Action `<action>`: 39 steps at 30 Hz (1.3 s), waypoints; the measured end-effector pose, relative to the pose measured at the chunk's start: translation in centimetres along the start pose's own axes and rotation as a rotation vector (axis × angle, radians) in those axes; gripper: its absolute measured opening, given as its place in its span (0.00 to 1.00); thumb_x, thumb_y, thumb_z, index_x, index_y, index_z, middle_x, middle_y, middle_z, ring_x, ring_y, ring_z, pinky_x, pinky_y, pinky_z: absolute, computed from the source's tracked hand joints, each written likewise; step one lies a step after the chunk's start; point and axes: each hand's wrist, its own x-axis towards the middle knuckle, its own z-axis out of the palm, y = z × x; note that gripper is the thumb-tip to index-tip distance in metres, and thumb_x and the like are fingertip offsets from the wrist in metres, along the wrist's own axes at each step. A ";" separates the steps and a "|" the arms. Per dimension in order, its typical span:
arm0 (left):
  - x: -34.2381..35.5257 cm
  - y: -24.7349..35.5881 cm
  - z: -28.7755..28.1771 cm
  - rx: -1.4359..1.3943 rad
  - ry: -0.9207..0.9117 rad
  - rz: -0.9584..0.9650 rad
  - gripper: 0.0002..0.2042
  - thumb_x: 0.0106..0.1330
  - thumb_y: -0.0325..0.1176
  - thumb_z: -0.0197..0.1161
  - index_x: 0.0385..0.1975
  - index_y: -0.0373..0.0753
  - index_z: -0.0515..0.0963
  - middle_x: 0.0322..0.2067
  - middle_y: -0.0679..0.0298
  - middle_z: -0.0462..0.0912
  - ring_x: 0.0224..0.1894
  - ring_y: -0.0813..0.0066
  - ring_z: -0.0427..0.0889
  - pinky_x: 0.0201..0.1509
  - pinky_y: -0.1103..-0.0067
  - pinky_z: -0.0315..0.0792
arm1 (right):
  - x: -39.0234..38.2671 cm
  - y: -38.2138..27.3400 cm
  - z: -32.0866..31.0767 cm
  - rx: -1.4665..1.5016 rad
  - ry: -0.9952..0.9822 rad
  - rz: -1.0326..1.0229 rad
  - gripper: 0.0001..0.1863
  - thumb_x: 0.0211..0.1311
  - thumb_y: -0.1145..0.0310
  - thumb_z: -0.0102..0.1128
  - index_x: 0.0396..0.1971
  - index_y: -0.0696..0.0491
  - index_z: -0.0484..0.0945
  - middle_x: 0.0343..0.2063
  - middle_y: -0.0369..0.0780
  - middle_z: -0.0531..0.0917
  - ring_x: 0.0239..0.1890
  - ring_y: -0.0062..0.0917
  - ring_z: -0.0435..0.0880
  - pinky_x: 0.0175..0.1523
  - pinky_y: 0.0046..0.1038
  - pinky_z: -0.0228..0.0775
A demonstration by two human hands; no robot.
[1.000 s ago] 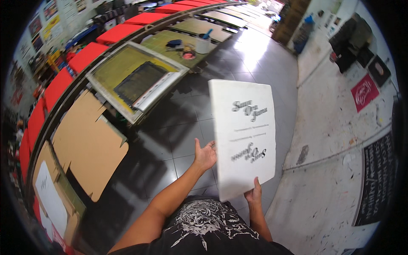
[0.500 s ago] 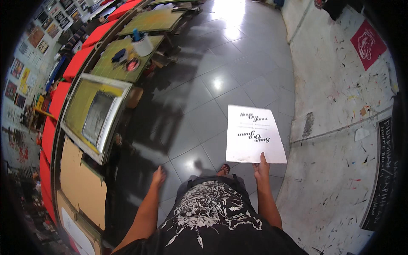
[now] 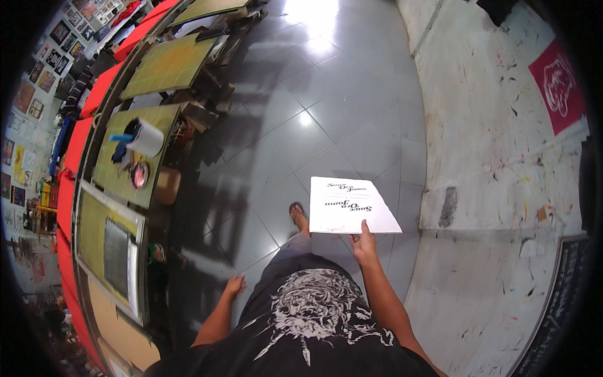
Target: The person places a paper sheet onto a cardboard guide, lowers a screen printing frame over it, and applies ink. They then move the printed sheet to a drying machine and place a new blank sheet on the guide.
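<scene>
A white printed sheet with black lettering lies flat in my right hand, in front of my body. The thumb presses on its near edge from above and the fingers go under it. Small reddish smudges mark that near edge. My left hand hangs low at my side, its fingers loosely apart with nothing in them. Nearest to this hand are the grey floor tiles below and the row of printing boards to the left.
At left, a framed printing screen rests on the bench. Beyond it, a green board carries a white bucket and a small tub of pink ink. A paint-marked wall borders the grey tiled floor on the right.
I have stepped forward along the aisle; the bench with its screen and bucket has slid nearer and leftward in view. The sheet stays in my right hand, now a little further left in view.
</scene>
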 end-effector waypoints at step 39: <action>48.8 106.6 21.7 -1.410 -0.141 0.370 0.08 0.70 0.31 0.52 0.44 0.36 0.71 0.44 0.57 0.79 0.44 0.61 0.81 0.49 0.68 0.80 | 60.6 -30.1 85.4 -0.668 -0.702 0.296 0.31 0.63 0.56 0.61 0.59 0.60 0.65 0.47 0.42 0.78 0.49 0.28 0.76 0.52 0.31 0.70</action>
